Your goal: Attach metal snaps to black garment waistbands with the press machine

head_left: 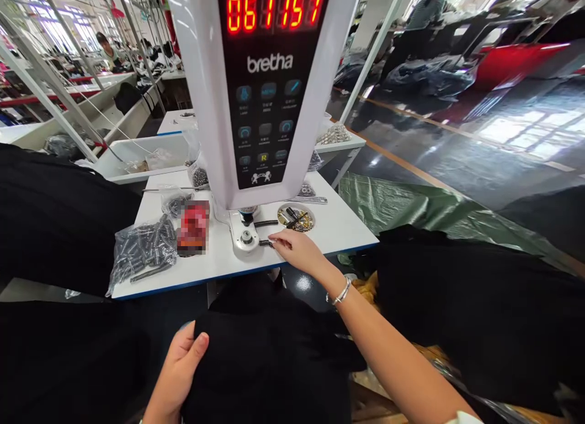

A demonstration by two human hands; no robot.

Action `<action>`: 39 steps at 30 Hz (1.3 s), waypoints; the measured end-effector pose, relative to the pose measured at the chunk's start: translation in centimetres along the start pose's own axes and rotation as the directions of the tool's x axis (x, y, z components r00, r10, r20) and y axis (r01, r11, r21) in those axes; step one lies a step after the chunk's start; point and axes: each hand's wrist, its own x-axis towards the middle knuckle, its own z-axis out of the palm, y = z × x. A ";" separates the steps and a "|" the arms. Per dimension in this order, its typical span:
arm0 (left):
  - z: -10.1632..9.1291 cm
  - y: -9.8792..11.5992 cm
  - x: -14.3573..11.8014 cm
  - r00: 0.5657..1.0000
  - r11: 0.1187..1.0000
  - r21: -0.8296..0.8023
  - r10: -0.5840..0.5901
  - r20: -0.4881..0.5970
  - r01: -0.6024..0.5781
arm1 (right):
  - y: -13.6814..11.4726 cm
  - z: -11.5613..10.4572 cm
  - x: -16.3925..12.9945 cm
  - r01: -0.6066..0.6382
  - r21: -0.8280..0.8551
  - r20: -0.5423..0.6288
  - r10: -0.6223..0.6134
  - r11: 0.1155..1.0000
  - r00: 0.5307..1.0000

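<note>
Left hand [179, 366]: thumb and fingers closed on the black garment [269, 363], at its near left edge.
Garment: soft, limp, likely light; probably best gathered in folds.
Right hand [297, 248]: fingertips resting on the small black spring strip [266, 243], right of the machine base [244, 232]; closure unclear.
Hidden: the strip's end, under the fingers.
</note>
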 end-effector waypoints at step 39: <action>4.2 4.5 -0.9 0.817 0.834 0.376 0.514 -0.261 -0.404 | -4.9 4.7 -10.9 -0.354 0.919 0.351 0.052 0.175 0.935</action>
